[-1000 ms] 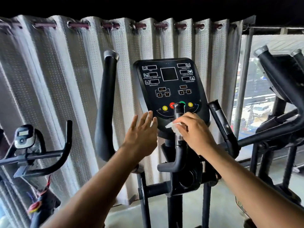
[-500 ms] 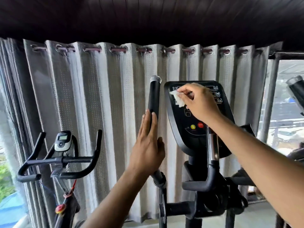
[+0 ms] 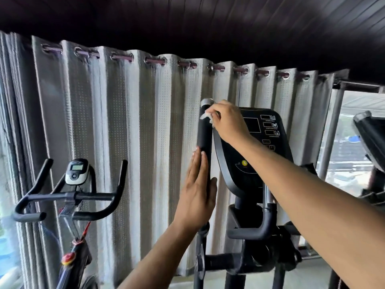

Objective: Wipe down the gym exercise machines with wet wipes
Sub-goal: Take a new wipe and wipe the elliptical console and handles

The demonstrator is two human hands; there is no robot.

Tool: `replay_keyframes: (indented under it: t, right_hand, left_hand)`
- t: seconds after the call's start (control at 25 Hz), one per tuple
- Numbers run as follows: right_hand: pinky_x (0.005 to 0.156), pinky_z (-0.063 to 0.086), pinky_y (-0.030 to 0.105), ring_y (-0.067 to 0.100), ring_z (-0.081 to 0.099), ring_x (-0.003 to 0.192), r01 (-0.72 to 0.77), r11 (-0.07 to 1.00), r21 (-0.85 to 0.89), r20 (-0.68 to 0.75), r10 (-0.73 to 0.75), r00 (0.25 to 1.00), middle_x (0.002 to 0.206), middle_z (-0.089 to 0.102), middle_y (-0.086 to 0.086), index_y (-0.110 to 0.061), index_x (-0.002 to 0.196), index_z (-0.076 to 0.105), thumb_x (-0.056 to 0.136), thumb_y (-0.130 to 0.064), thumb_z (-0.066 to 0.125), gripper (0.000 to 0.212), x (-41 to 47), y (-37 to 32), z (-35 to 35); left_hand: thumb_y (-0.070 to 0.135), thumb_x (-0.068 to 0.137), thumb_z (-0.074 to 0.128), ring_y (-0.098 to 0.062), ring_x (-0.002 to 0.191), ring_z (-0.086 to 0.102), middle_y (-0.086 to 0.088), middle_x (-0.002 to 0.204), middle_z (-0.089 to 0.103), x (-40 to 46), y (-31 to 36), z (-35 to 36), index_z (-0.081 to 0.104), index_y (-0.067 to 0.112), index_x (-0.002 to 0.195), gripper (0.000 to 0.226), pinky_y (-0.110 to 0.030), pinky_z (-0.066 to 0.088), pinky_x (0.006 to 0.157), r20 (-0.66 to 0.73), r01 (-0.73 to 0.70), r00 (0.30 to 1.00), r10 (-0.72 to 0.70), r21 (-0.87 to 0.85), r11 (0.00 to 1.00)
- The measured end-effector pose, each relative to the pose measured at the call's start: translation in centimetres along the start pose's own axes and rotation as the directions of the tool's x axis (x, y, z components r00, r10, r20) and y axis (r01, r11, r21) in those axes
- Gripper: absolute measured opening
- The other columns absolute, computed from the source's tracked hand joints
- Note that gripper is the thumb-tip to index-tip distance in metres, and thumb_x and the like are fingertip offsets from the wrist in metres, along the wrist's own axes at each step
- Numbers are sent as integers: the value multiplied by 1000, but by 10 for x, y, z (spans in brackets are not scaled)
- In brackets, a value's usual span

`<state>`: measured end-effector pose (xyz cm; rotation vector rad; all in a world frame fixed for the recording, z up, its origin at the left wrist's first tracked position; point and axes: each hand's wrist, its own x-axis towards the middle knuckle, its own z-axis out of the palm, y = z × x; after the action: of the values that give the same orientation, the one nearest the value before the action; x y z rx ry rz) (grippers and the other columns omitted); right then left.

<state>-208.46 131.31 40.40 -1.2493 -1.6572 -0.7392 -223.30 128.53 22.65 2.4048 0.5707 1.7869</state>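
The right hand (image 3: 226,119) has left the console (image 3: 258,147), where it was rubbing half a second ago, and now pinches the wipe (image 3: 207,117) against the top of the left handle (image 3: 205,134), just under its silver cap. The console sits just right of that hand, no longer being touched. The left hand (image 3: 198,190) stays lower on the same handle, fingers straight and flat against the grip, thumb on the other side, steadying it rather than clenching.

The shift suggests the console is finished and the handle is the next surface, likely to be wiped from the cap down toward the left hand. That hand will probably need to move out of the way. Left of both hands a spin bike (image 3: 70,197) stands untouched before the curtain (image 3: 129,122).
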Motion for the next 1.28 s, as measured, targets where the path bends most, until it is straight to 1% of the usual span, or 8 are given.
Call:
replay_keyframes:
  t: [0.2, 0.32, 0.56, 0.76, 0.88, 1.0, 1.08, 1.28]
  right_hand:
    - [74, 61, 34, 14, 72, 81, -75, 967, 244, -34, 86, 996, 100, 70, 2, -15, 99, 75, 94, -1, 63, 19, -81, -20, -4]
    - [75, 60, 27, 9, 73, 82, -177, 931, 320, 10, 184, 983, 101, 73, -4, -18, 100, 76, 93, -2, 66, 20, -110, -29, -7]
    - [64, 50, 14, 5, 60, 67, 18, 1000, 17, -41, -17, 999, 96, 71, 5, -7, 102, 76, 93, -2, 68, 14, -23, -9, -37]
    - [86, 53, 24, 18, 61, 88, 127, 969, -212, 175, -90, 980, 113, 67, 15, -1, 116, 72, 99, -4, 61, 20, 31, -11, -27]
    - [84, 60, 36, 24, 68, 89, 174, 959, -225, 233, -121, 965, 112, 67, 14, 0, 113, 73, 97, 4, 61, 21, 22, -19, -25]
    - [89, 56, 28, 23, 68, 101, 223, 958, -182, 337, -152, 929, 116, 68, 11, -2, 112, 74, 98, 1, 61, 19, 4, -29, -34]
    - [87, 57, 30, 19, 65, 96, 267, 954, -133, 371, -202, 906, 109, 68, 6, -5, 107, 76, 95, 1, 65, 17, -22, -34, -37]
    - [82, 55, 32, 19, 59, 88, 281, 960, -3, 345, -263, 901, 101, 65, 0, -8, 103, 77, 90, 5, 69, 20, -92, -50, -43]
  left_hand:
    - [22, 109, 44, -20, 161, 11, -11, 172, 16, -10, 5, 4, 24, 2, 162, 60, -46, 27, 126, -70, 11, 997, -14, -48, 999]
    - [23, 110, 42, -18, 160, 13, -7, 173, 16, -14, 8, 5, 24, 6, 163, 59, -40, 25, 127, -77, 25, 997, -32, -85, 996]
    - [29, 111, 39, -19, 161, 10, -4, 174, 10, -22, 7, 1, 19, 8, 164, 60, -47, 25, 127, -26, 27, 999, -30, -97, 995]
    - [30, 111, 41, -20, 161, 6, -1, 175, 2, -28, -1, -23, 17, 7, 164, 63, -38, 15, 130, 161, -51, 985, 63, -81, 995]
    - [32, 111, 40, -16, 158, 22, 1, 173, 20, -16, -16, -57, 33, 10, 161, 55, -39, 24, 128, 263, -145, 952, 159, -73, 987]
    - [26, 111, 38, -17, 148, 43, -4, 161, 44, 36, -41, -93, 48, 8, 152, 46, -44, 38, 120, 141, -217, 969, 205, 78, 973]
    - [23, 111, 39, -20, 149, 41, -8, 160, 45, 87, -57, -104, 45, 7, 154, 46, -45, 35, 121, 129, -209, 973, 191, 146, 967]
    - [9, 110, 35, -21, 159, 17, -5, 171, 24, 177, -67, -74, 27, 21, 164, 56, -51, 21, 128, 354, -368, 900, 253, 309, 877]
